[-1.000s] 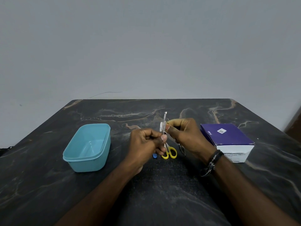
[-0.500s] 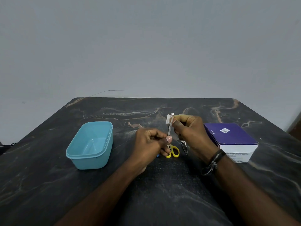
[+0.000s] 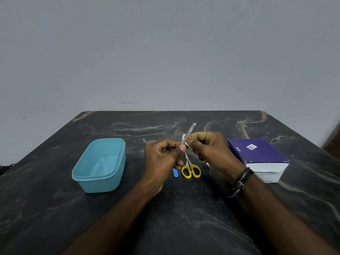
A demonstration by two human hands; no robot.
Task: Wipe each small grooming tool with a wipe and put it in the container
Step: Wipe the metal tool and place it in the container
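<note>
Fingers (image 3: 182, 149) of the left hand (image 3: 161, 159) pinch a tilted metal tool (image 3: 188, 134); right hand (image 3: 211, 150) pinches a wipe (image 3: 184, 139) around it. Below lie scissors (image 3: 191, 169). Tub (image 3: 100, 164) sits left, a purple box (image 3: 257, 153), print unreadable, right on the bench (image 3: 184, 208).

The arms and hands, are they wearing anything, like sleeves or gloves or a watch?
No sleeves and no gloves: both forearms are bare. The left hand has nothing on it or on its wrist. The right hand has a bundle of dark bracelets on its wrist, thin cords and bands stacked together. No rings show.
</note>
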